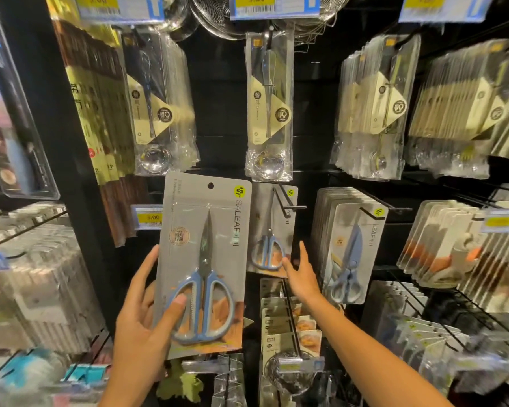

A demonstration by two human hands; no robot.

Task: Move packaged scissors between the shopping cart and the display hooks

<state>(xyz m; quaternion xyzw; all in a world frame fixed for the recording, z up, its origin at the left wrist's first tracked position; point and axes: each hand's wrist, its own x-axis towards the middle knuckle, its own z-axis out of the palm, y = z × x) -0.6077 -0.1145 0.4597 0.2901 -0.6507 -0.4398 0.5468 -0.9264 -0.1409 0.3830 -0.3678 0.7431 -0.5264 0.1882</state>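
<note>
Left hand (143,315) grips the scissors pack (202,265), thumb over the handles; right hand (301,274) is open just beside it. I'd line its hole up with the hook (288,201) above the right hand.

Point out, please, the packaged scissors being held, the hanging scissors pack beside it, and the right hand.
held scissors pack (202,268), head view, on the card's middle by the blades.
hanging scissors pack (269,230), head view, on its card face.
right hand (301,273), head view, on its back.
</note>
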